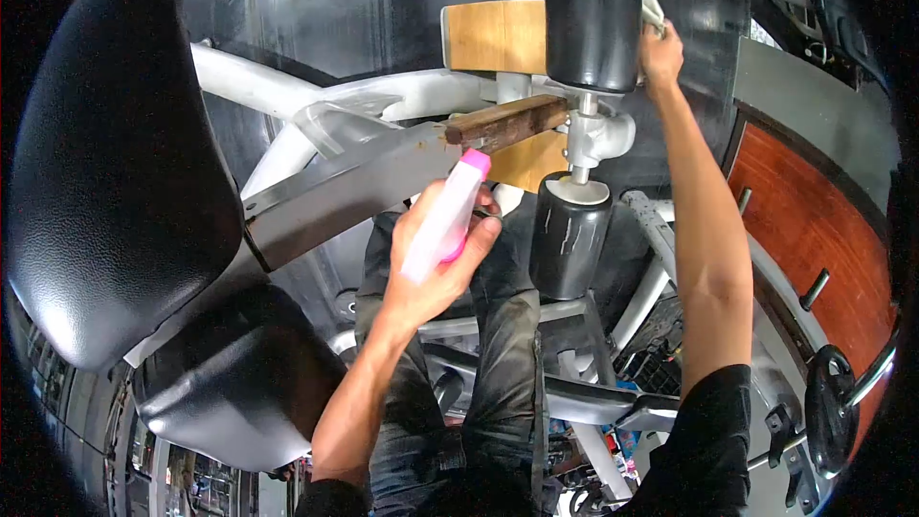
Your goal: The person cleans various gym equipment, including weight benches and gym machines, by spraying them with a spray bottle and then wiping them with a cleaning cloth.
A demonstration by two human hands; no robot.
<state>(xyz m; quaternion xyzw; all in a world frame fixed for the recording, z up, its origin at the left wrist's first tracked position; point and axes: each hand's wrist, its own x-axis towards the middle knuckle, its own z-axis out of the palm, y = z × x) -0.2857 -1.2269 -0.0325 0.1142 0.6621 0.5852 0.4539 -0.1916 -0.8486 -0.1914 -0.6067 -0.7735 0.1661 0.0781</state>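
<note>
My left hand (421, 273) is wrapped round a spray bottle (445, 220) with a whitish body and pink parts. The bottle's pink top points up toward a worn brown wooden bar (507, 122) fixed on the machine's frame. In my right hand (661, 56) a pale cloth (652, 11) is pinched, at the right side of the upper black foam roller (593, 14). Below it, on the same metal shaft, hangs a lower black roller (571, 235) with whitish scuffs.
A black padded backrest (115, 163) and a seat pad (239, 378) take up the left side. Grey-white frame tubes (254, 81) cross the middle. A yellowish wooden board (493, 35) sits behind the upper roller. At right are a reddish-brown panel (814, 220) and a black weight plate (829, 410).
</note>
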